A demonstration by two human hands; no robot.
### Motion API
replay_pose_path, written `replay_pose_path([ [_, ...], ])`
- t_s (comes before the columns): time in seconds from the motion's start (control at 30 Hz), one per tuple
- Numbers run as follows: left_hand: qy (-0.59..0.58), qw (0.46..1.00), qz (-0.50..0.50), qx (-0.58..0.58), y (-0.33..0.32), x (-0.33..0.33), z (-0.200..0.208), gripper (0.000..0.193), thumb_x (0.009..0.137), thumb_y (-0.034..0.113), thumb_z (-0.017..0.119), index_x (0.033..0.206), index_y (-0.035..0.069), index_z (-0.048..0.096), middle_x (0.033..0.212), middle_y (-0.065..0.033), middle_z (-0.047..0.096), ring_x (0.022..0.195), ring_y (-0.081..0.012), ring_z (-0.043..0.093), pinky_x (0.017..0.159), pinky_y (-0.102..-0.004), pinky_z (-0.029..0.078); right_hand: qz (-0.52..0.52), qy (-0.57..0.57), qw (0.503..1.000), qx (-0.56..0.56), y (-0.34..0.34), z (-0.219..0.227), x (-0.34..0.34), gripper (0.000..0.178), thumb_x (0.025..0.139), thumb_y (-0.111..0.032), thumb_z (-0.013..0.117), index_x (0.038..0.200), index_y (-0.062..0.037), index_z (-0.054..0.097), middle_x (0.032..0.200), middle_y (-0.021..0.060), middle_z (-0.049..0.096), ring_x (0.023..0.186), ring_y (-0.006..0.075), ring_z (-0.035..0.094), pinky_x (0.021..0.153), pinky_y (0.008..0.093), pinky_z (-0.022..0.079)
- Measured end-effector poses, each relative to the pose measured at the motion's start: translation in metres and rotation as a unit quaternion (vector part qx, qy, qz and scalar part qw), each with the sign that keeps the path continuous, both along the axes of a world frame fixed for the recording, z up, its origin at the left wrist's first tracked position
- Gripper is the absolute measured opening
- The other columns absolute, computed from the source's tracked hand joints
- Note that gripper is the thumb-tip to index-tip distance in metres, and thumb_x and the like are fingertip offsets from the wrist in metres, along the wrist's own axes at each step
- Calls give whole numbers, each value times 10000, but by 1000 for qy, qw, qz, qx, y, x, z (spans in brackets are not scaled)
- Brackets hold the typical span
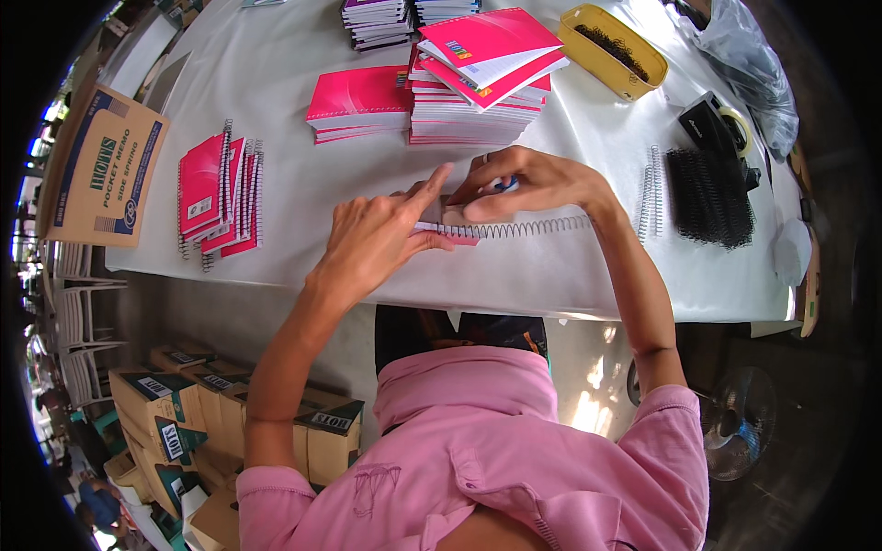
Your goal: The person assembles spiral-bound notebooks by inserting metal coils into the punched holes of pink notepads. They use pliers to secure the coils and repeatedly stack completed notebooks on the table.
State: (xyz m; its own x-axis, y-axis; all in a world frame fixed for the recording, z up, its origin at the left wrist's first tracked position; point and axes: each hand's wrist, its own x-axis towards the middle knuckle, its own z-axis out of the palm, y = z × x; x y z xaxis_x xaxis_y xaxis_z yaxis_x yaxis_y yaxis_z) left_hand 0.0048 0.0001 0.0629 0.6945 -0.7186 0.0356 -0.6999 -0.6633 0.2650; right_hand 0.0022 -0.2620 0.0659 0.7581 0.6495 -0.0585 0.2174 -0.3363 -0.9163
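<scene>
My left hand point(367, 230) pinches a small pink-covered notebook point(466, 241) near the table's front edge, its thumb below the spine and its index finger reaching over the pages. A dark spiral wire coil point(533, 228) runs from the notebook's edge out to the right, past its end. Bent over the notebook and the coil, my right hand point(533, 179) is closed, with a bit of something blue and white showing between its fingers. The hands hide most of the notebook.
Unbound pink notebooks point(473, 119) are stacked beyond my hands; coil-bound ones point(220, 197) lie left. At right are loose coils point(650, 195), a black coil bundle point(707, 197), a black tape dispenser point(709, 124) and a yellow tub point(634, 87). A carton point(101, 170) stands far left.
</scene>
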Motion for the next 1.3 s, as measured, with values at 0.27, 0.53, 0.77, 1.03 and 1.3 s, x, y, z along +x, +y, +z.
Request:
replay_pose_path([
  [0.27,-11,1000,21,-18,7,5,2,940,702,527,773,1523,337,356,1125,-87,718,860,-351,693,686,-435,549,-29,15,994,-107,15,1,10,597,857,-548,684,1111,-11,736,986,113,712,947,233,636,859,355,486],
  [0.53,18,997,43,-54,12,6,1,958,681,454,824,1516,356,365,1238,-104,673,935,-357,682,733,-424,558,-26,32,998,-55,12,4,11,582,861,-547,690,1095,-18,743,1029,114,718,1025,211,621,923,337,461],
  [0.77,97,940,32,-325,17,15,-28,1064,636,241,890,1540,252,328,1367,-147,585,1093,-342,659,894,-396,568,-69,47,996,9,12,-11,17,652,817,-609,709,1115,-29,743,1075,142,711,1061,244,621,935,351,460],
  [1.03,268,853,101,-436,21,9,-44,1063,674,113,869,1559,125,279,1386,-213,560,1218,-238,595,1022,-363,520,-20,84,982,168,21,-1,18,623,817,-578,708,1084,-17,745,978,119,699,945,227,626,834,350,479],
  [1.3,272,834,93,-472,21,9,-59,1087,669,151,876,1567,225,269,1330,-172,621,1214,-246,615,944,-341,555,-37,57,998,0,35,7,22,679,807,-623,706,1099,-10,737,1021,127,702,1020,221,615,881,354,485],
])
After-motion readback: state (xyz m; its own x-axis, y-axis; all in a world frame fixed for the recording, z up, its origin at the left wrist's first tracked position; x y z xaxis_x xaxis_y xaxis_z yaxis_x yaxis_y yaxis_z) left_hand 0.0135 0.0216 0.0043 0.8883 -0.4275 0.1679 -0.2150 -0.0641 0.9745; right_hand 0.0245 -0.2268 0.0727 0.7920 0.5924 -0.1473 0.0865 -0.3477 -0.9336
